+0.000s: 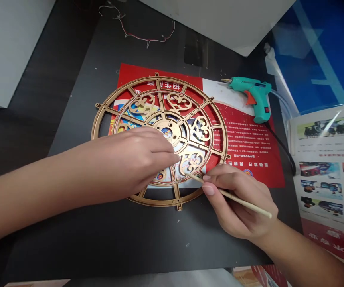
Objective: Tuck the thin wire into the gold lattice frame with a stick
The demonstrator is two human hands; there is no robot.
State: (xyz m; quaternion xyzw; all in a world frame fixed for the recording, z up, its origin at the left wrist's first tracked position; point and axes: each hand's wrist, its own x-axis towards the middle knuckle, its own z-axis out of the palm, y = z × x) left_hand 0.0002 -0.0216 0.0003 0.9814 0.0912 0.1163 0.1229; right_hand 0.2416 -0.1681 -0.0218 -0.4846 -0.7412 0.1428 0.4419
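A round gold-coloured wheel frame (176,193), with spokes and scrollwork, lies flat over a red printed sheet. Thin wires run along its inner ring. My left hand (142,159) is over the left and lower part of the frame, its fingers curled together near the hub; what the fingertips hold, if anything, is hidden. Pinched between thumb and fingers of my right hand (240,195) is a thin wooden stick (246,204). Its tip points left and reaches the scroll ornament (191,162) at the lower right of the frame.
A teal hot glue gun (251,93) with an orange trigger lies at the right, its cable trailing down. Loose thin wire (148,40) rests at the back of the dark table (115,243). The red sheet (250,147) extends right of the frame. White boxes (220,20) stand behind.
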